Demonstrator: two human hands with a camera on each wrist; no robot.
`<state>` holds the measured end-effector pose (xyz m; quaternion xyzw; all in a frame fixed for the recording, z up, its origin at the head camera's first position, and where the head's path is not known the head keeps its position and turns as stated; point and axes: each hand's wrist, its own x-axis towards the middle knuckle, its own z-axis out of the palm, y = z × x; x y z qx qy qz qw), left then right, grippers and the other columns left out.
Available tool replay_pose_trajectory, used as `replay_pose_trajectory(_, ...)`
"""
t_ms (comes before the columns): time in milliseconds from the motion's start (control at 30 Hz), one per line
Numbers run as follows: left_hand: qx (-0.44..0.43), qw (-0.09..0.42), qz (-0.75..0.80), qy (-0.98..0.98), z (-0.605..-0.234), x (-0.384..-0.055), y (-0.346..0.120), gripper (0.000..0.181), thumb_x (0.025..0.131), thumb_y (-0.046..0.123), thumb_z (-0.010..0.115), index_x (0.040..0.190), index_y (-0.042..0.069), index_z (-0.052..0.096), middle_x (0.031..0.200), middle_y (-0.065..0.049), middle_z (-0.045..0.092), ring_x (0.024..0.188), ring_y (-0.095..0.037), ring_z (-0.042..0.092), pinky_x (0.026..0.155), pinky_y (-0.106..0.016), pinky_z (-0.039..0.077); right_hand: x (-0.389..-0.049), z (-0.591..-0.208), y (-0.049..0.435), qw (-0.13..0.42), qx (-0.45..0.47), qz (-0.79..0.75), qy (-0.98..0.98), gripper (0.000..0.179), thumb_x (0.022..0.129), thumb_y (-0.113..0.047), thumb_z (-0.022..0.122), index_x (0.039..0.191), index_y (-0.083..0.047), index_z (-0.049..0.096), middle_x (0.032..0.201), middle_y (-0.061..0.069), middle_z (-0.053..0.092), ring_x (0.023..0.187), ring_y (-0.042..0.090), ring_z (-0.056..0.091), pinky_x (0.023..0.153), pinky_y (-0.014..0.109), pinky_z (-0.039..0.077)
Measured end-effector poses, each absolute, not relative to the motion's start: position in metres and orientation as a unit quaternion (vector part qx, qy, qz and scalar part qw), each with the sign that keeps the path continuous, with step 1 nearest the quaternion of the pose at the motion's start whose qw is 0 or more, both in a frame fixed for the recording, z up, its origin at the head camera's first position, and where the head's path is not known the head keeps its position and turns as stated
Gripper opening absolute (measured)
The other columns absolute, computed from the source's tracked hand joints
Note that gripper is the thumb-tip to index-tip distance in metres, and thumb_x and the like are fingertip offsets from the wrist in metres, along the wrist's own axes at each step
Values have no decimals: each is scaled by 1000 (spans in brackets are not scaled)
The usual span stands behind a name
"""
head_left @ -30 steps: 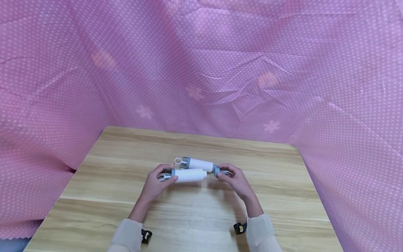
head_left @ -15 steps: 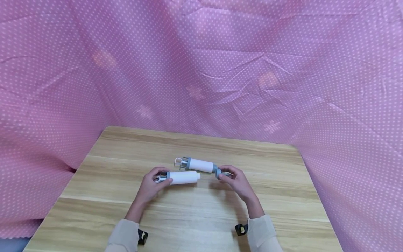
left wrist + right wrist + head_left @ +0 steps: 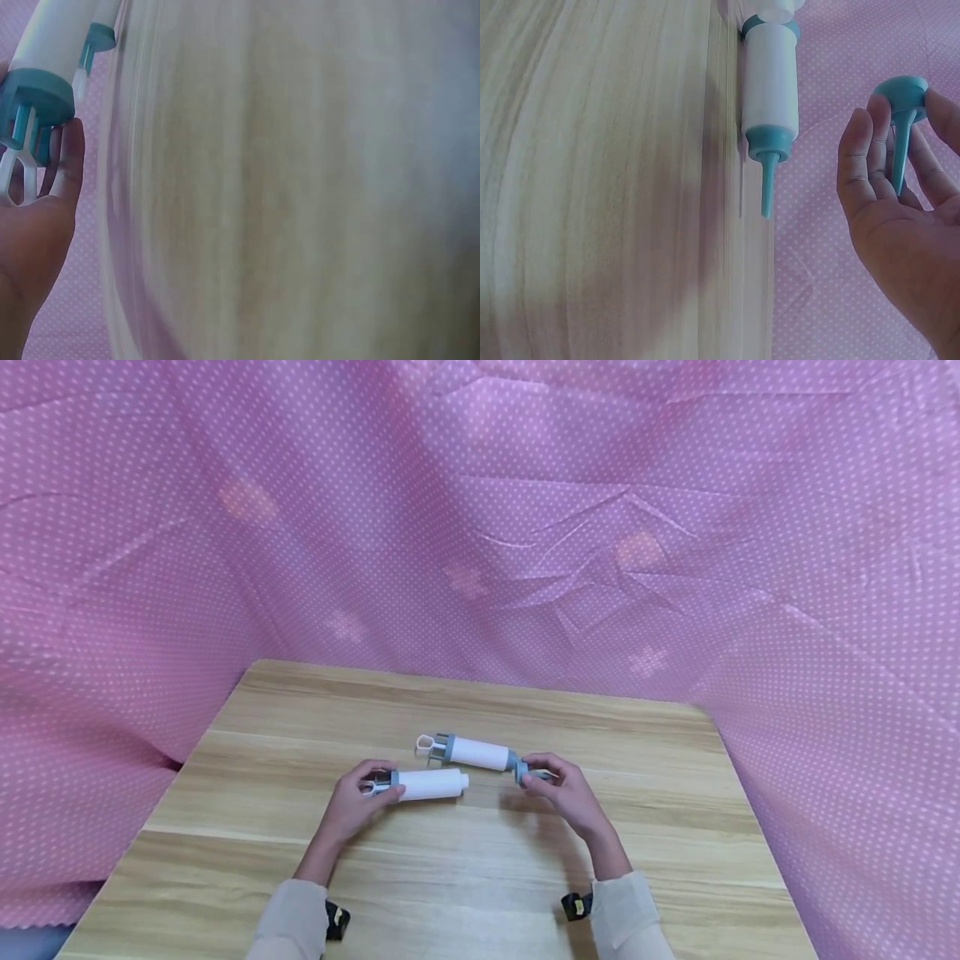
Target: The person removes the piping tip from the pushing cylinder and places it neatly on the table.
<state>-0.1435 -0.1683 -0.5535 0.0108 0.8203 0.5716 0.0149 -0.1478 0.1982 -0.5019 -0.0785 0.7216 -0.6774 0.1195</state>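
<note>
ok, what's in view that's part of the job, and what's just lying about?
Part of the job, going by the hands:
white syringe, tip bare, held by the left hand
blue-green nozzle, pinched by the right hand

Apparently just there:
second syringe, nozzle fitted, touched by neither hand
wooden table
pink dotted cloth behind

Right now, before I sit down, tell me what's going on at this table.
A person is working with two white tubes at a wooden table. The left hand grips one white tube near its collar. The right hand pinches a loose blue-green nozzle, apart from that tube's bare tip. The second tube, its nozzle fitted, lies just beyond, held by neither hand.
</note>
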Motion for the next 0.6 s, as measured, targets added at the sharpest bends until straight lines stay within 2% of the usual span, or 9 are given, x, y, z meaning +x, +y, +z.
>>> replay_pose_trajectory(233,9,25,563,826,-558,-149,-171,51,84,32,84,126,10,67,128,-12,63,116,-30,57,98,-46,43,-150,-502,198,122,-72,-674,725,36,97,-9,69,129,6,60,121,22,62,98,21,67,93,48,56)
replay_pose_trajectory(467,2,31,562,826,-564,-153,-175,51,82,32,86,125,11,68,129,-12,63,115,-31,57,99,-47,43,-151,-501,198,124,-73,-674,724,35,97,-10,69,129,4,62,121,21,63,98,23,67,96,54,53)
replay_pose_trajectory(600,3,27,562,827,-566,-155,-176,50,83,31,86,124,11,68,128,-12,64,115,-31,57,99,-47,43,-151,-502,198,126,-78,-671,726,39,97,-11,69,131,6,59,121,21,63,99,22,67,94,47,55)
